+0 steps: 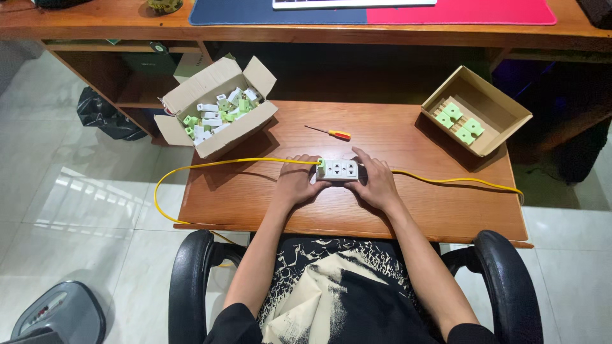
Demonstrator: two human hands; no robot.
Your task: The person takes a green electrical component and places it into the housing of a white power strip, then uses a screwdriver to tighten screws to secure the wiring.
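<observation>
A white socket block [338, 170] with a green end piece lies on the low wooden table [255, 197], on a long yellow cable [210, 167] that runs off both sides. My left hand [295, 181] grips its left end where the cable enters. My right hand [376, 181] holds its right end, fingers curled over the top. A small screwdriver [329, 132] with an orange handle lies on the table just beyond the block, touched by neither hand.
An open cardboard box [217, 118] of several white and green socket parts sits at the table's far left. A tilted box [475, 111] with green plates sits far right. A desk [127, 22] stands behind; chair armrests [191, 280] flank me.
</observation>
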